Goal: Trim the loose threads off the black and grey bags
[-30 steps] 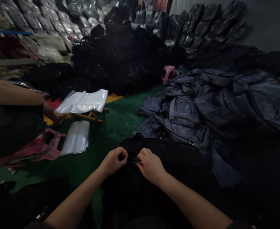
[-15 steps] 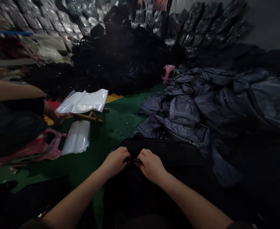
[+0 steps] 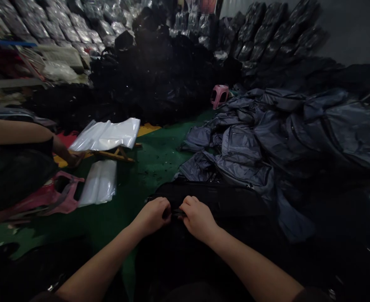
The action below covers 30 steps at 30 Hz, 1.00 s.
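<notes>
The left hand [image 3: 151, 217] and the right hand [image 3: 197, 220] are working close together at the upper edge of a black garment [image 3: 216, 205], which is lying across the person's lap and front. Both hands are closed, with the fingers curled inward and gripping the dark cloth. Between them, a small metal piece [image 3: 177, 213] is showing, perhaps a zipper pull, though the dim light and the fingers are hiding its exact shape. The right hand appears to be pinching nearest to it, while the left hand is gathering the fabric just beside it.

For work this fine, a short pinch close to the metal piece seems best, with both hands keeping the cloth taut so that no fold catches.

A heap of navy quilted jackets [image 3: 241, 155] is lying just beyond the black garment on the green floor [image 3: 153, 167]. Clear plastic bags [image 3: 98, 183] are resting to the left, near a pink plastic stool [image 3: 61, 195], and a co-worker's hand [image 3: 71, 158] is reaching down beside a low wooden frame [image 3: 115, 154]. Behind these, a mound of black garments [image 3: 153, 79] is rising, and rows of bagged black goods [image 3: 266, 29] are lining the far wall.
</notes>
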Available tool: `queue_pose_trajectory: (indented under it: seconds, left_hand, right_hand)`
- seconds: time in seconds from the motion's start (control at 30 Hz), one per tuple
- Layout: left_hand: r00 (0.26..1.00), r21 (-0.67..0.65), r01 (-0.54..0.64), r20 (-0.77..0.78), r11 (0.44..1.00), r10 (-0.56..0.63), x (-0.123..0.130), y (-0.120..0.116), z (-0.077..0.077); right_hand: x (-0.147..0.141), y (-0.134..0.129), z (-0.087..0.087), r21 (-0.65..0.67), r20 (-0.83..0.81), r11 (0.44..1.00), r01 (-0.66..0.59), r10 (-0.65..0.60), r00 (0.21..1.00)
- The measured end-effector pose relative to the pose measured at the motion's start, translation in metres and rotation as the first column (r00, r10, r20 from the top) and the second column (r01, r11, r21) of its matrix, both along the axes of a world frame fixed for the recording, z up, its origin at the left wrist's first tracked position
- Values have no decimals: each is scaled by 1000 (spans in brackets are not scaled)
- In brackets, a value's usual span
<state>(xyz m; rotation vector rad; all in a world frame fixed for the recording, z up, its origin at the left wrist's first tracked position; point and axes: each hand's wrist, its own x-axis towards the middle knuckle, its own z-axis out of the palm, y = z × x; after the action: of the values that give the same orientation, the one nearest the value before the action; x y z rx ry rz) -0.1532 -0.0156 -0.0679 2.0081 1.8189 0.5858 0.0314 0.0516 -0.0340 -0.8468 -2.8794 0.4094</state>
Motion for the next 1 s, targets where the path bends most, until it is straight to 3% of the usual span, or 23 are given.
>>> queue_pose_trajectory:
  seconds: [0.43, 0.83, 1.0]
  left_hand:
    - [952, -67, -148, 261, 987, 161, -2, -6, -4]
    - [911, -50, -151, 381, 987, 159, -6, -6, -10]
    - [886, -51, -147, 437, 988, 154, -4, -5, -7]
  right_hand:
    - [-11, -9, -2, 104, 17, 995, 3, -4, 1000]
    - [-8, -10, 3, 95, -33, 995, -14, 17, 999]
    - [-11, -12, -4, 142, -13, 989, -35, 37, 999]
